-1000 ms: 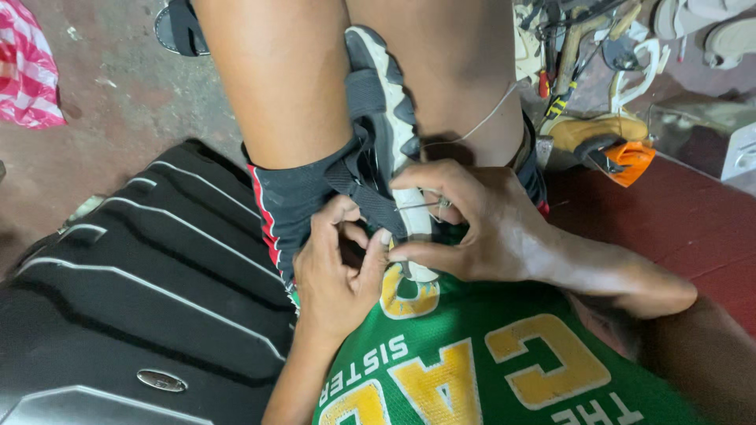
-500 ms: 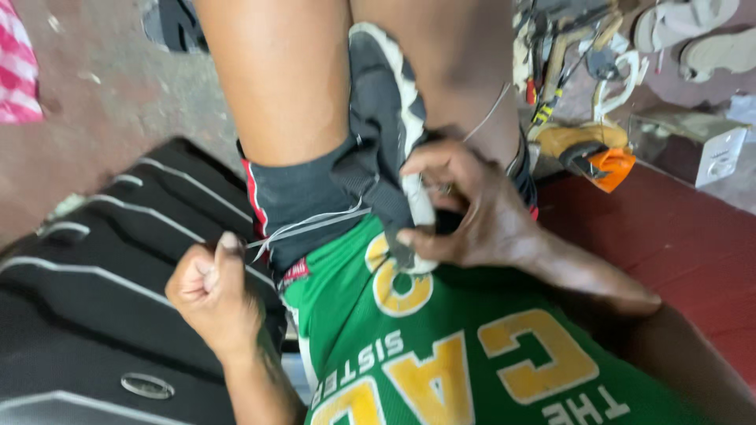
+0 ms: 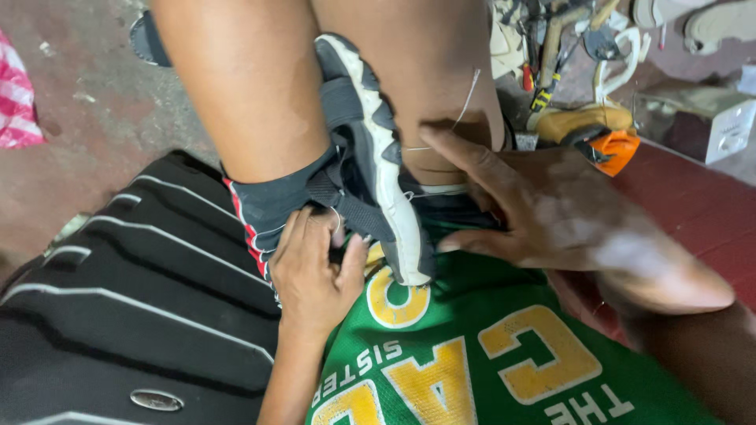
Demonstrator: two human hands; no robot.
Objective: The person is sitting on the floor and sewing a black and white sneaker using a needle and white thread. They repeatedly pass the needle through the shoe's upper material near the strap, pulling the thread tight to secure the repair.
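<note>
While knees clamp shoe (image 3: 370, 157), left hand (image 3: 315, 275) touching strap, right hand (image 3: 551, 212) beside

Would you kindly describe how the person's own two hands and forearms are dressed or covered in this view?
Both are bare. The left hand and its forearm show no glove, sleeve, watch or ring that I can see. The right hand is likewise ungloved, with a bare forearm running to the frame's lower right; it is somewhat blurred, so small items cannot be ruled out. The green shirt with yellow lettering covers the torso only.

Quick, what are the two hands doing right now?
Left hand: fingers curled on the dark shoe clamped between the knees.
Right hand: open, fingers spread, thumb by the shoe's white sole; holding nothing clear.
</note>
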